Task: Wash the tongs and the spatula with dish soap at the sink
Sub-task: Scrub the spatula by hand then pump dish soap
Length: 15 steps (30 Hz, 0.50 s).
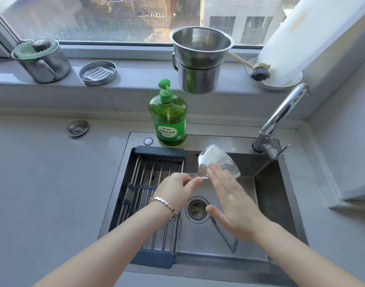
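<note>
step in hand looks like soaping spatula (pixel 218 161) over sink (pixel 266 184). left hand (pixel 175 188) pinches its handle, blade raised; right hand (pixel 232 200), fingers straight, rubs blade. tongs (pixel 225 235) lie on sink floor. next likely: rinse under faucet (pixel 281 119), currently off.

Home kitchen: steel sink (pixel 266 179), dish soap (pixel 168 119), pots (pixel 199 61) on sill.
</note>
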Available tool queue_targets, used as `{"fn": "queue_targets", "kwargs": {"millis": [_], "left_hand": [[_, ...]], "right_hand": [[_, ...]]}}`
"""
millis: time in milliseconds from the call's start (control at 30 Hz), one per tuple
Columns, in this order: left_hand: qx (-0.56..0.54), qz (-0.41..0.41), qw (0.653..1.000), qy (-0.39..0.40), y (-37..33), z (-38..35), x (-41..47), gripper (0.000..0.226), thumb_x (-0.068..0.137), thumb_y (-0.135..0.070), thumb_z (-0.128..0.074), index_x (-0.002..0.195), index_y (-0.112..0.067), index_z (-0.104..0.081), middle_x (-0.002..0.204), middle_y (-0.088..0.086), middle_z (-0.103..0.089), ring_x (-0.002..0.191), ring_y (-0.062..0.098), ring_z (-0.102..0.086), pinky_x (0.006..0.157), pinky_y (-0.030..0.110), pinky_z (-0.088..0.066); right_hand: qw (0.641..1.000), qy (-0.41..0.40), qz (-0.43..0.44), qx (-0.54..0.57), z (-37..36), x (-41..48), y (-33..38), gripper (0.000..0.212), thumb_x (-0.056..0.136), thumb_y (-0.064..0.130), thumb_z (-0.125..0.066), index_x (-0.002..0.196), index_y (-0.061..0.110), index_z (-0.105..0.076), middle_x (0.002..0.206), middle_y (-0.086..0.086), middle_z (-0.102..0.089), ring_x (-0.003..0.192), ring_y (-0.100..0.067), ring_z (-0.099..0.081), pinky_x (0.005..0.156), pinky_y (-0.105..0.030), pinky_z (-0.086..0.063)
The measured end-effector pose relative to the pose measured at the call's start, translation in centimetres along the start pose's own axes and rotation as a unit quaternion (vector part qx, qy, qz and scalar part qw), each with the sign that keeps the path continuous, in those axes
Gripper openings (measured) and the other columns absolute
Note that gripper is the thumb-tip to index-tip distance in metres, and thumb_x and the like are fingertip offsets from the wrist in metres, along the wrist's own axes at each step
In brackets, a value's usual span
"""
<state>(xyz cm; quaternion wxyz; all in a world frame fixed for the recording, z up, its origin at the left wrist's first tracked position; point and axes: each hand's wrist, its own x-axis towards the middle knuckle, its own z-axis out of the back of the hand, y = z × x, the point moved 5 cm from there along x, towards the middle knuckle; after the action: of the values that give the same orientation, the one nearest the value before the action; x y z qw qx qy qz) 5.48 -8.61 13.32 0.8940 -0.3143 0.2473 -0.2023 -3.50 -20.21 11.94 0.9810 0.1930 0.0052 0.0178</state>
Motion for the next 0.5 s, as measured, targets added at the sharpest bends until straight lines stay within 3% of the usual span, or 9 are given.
{"fn": "queue_targets", "kwargs": {"millis": [100, 233, 367, 500], "left_hand": [[-0.018, 0.002, 1.000, -0.003, -0.1, -0.1, -0.2, 0.045, 0.092, -0.044, -0.049, 0.067, -0.007, -0.054, 0.051, -0.001, -0.039, 0.046, 0.014, -0.034, 0.052, 0.027, -0.029], [-0.036, 0.010, 0.999, -0.003, -0.3, -0.3, -0.1, 0.043, 0.092, -0.043, -0.050, 0.064, -0.010, -0.050, 0.051, 0.000, -0.038, 0.050, 0.018, -0.035, 0.055, 0.029, -0.030], [-0.034, 0.013, 0.999, 0.003, -0.5, -0.3, -0.1, 0.046, 0.092, -0.043, -0.050, 0.058, -0.013, -0.041, 0.049, -0.002, -0.035, 0.047, 0.014, -0.032, 0.052, 0.028, -0.027], [0.019, -0.001, 0.999, 0.031, -1.0, -0.8, -0.2, 0.046, 0.093, -0.041, -0.049, 0.054, -0.018, -0.039, 0.049, -0.004, -0.039, 0.046, 0.011, -0.035, 0.047, 0.027, -0.028]], "right_hand": [[0.995, -0.041, -0.081, 0.036, 1.0, -0.1, -2.0, 0.092, 0.085, 0.072, 0.000, 0.147, 0.004, -0.009, 0.156, -0.009, -0.005, 0.144, -0.011, 0.003, 0.116, -0.017, 0.011], [1.000, 0.005, -0.014, -0.005, -0.1, -0.2, 0.5, 0.080, 0.093, 0.061, -0.009, 0.145, 0.000, -0.014, 0.155, -0.014, -0.012, 0.145, -0.019, 0.001, 0.118, -0.034, 0.004], [0.994, -0.046, -0.092, 0.037, 1.1, 0.4, -1.6, 0.095, 0.085, 0.071, 0.002, 0.147, 0.001, -0.014, 0.156, -0.015, -0.011, 0.143, -0.010, 0.006, 0.116, -0.027, 0.014], [0.999, -0.001, 0.050, -0.008, 0.5, 1.3, 1.4, 0.091, 0.089, 0.067, -0.003, 0.145, -0.002, -0.021, 0.154, -0.016, -0.017, 0.143, -0.015, -0.003, 0.116, -0.025, 0.004]]}}
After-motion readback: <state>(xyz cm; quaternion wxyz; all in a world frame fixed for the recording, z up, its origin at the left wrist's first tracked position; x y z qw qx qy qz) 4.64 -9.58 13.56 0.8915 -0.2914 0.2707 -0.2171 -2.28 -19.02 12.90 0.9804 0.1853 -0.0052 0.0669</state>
